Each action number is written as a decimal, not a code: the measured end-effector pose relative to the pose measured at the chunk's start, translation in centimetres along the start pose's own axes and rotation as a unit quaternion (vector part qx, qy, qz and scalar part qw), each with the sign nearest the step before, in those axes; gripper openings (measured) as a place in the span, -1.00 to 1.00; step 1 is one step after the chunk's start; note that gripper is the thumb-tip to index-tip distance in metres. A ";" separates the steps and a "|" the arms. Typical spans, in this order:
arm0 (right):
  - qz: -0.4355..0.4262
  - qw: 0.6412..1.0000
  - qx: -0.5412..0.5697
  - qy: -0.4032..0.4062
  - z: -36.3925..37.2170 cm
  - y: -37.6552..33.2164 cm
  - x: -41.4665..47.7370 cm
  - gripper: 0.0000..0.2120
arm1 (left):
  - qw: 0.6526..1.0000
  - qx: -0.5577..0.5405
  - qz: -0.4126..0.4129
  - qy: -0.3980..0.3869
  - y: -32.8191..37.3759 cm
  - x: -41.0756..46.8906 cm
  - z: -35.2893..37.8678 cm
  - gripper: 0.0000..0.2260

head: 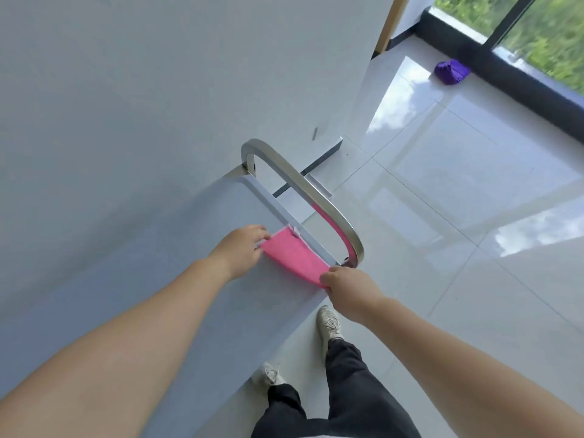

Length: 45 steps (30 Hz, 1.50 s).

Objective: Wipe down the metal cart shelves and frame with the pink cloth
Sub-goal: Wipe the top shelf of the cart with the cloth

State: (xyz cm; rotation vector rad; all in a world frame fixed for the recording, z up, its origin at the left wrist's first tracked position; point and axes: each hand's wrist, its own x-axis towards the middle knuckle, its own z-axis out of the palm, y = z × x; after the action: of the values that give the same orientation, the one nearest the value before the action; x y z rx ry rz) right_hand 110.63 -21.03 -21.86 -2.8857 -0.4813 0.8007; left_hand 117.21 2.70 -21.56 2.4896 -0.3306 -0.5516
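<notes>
While the pink cloth [292, 257] lies on the cart's top shelf [177, 279] at frame center, left hand [241, 249] and right hand [350, 290] pinch its ends.

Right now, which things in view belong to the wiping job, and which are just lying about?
Job: pink cloth, held at its ends by the left hand and right hand; top shelf under it; handle.
Lying about: purple bundle on the floor by the window.

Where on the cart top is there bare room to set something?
The shelf is bare between the left hand and the wall. Crowded at the handle end, where the right hand and left hold the cloth.
</notes>
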 end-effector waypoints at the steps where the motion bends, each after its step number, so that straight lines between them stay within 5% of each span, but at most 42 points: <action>1: -0.012 1.000 -0.007 -0.021 0.7 -0.5 0.3 -0.80 | 1.000 -0.001 -0.008 -0.002 -0.4 -0.7 0.5 -0.73; 11: -0.082 0.993 -0.055 -0.071 1.9 -2.3 2.3 -0.75 | 0.997 -0.017 -0.076 0.019 -4.2 -5.5 3.2 -0.68; 19: -0.161 0.978 -0.098 -0.089 2.2 -1.6 4.5 -0.68 | 0.982 0.009 -0.129 0.138 -3.4 -9.2 7.6 -0.71; 24: -0.218 0.965 -0.122 -0.079 2.4 -1.5 5.5 -0.50 | 0.960 -0.012 -0.190 0.204 -1.8 -12.1 11.4 -0.72; 30: -0.278 0.945 -0.150 -0.089 3.2 -1.1 6.8 -0.39 | 0.952 0.048 -0.235 0.191 -0.2 -14.4 15.0 -0.69; 38: -0.261 0.951 -0.165 -0.020 6.0 -1.5 9.6 -0.44 | 0.946 0.073 -0.241 0.202 -2.7 -13.7 16.5 -0.60; 45: -0.200 0.967 -0.153 0.034 8.3 0.0 11.3 -0.28 | 0.956 0.092 -0.171 0.219 -6.9 -13.1 18.5 -0.59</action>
State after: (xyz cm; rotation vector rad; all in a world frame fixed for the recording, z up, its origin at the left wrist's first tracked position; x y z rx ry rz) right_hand 115.55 -17.17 -34.41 -2.9054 -1.2275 0.6026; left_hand 98.01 4.06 -35.42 2.7777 0.2365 -0.0856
